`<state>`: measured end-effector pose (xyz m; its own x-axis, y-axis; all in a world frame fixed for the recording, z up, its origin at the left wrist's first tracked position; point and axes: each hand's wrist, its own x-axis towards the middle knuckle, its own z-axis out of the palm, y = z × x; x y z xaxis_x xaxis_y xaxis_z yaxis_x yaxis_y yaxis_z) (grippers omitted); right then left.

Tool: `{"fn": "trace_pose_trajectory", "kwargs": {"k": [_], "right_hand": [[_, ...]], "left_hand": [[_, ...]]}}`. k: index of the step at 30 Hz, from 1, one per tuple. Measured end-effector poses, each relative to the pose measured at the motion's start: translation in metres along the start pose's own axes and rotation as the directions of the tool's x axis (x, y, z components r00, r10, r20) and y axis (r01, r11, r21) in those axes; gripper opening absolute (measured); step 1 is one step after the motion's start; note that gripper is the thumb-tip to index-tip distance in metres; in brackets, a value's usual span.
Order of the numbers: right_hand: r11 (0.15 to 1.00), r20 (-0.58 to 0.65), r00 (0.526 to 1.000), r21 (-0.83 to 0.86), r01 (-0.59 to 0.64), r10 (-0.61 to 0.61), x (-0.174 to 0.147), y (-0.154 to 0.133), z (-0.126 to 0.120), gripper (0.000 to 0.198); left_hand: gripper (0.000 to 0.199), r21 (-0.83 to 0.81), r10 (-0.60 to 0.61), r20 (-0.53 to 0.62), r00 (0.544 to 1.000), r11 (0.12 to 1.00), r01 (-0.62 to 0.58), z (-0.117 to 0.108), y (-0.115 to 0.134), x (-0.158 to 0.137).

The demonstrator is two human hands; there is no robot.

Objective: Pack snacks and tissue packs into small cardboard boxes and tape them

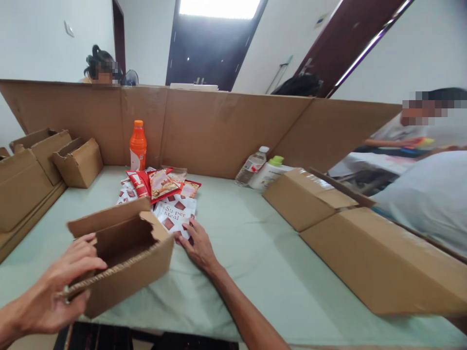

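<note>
My left hand (pixel 69 277) grips the near left edge of an open cardboard box (pixel 134 277), thumb outside and fingers over the rim. The box stands at the table's front, slightly tilted, and its inside looks bare where I can see it. To its right, my right hand (pixel 197 244) has its fingertips on the corner of a white paper packet (pixel 173 214) printed "Su-per Meal"; whether it pinches the corner is hard to see. Behind that packet lies a pile of red snack packets (pixel 162 184) and more white printed packets, partly covering each other.
An orange bottle (pixel 138 148) stands behind the pile. A clear bottle (pixel 251 167) and a white bottle with a green cap (pixel 269 172) lean against the cardboard partition (pixel 219 131). Cardboard boxes (pixel 78 163) stand left; long cardboard boxes (pixel 375 253) line the right. Other people sit beyond.
</note>
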<state>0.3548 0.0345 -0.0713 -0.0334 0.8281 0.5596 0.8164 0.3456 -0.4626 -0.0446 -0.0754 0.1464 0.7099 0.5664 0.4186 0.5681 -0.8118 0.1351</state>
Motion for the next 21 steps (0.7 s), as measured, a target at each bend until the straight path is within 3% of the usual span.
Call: {"fn": "trace_pose_trajectory", "kwargs": {"k": [2, 4, 9, 12, 16, 21], "right_hand": [[0.998, -0.053, 0.997, 0.024, -0.049, 0.050, 0.000, 0.007, 0.000, 0.038], [0.994, -0.096, 0.990, 0.048, -0.103, 0.107, 0.000, 0.013, -0.001, 0.038], [0.971, -0.097, 0.975, 0.154, -0.183, 0.200, -0.004, 0.020, -0.004, 0.039], [0.948, -0.063, 0.966, 0.216, -0.232, 0.251, -0.009, 0.021, -0.006, 0.042], [0.917, -0.024, 0.947, 0.259, -0.305, 0.321, -0.012, 0.022, -0.012, 0.046], [0.894, -0.018, 0.932, 0.290, -0.341, 0.361, -0.012, 0.021, -0.015, 0.051]], "left_hand": [[0.051, -0.043, 0.095, 0.042, 0.995, 0.995, -0.094, 0.010, 0.013, 0.019], [0.059, -0.010, 0.119, -0.006, 0.993, 0.993, -0.119, 0.019, 0.017, 0.023], [0.074, 0.121, -0.010, -0.288, 0.957, 0.992, 0.046, 0.028, 0.022, -0.003], [0.085, 0.159, -0.019, -0.376, 0.926, 0.984, 0.085, 0.028, 0.028, -0.018], [0.069, 0.134, -0.094, -0.442, 0.892, 0.976, 0.169, 0.036, 0.036, -0.024], [0.052, -0.132, -0.314, -0.518, 0.796, 0.948, 0.289, 0.053, 0.043, -0.023]]}}
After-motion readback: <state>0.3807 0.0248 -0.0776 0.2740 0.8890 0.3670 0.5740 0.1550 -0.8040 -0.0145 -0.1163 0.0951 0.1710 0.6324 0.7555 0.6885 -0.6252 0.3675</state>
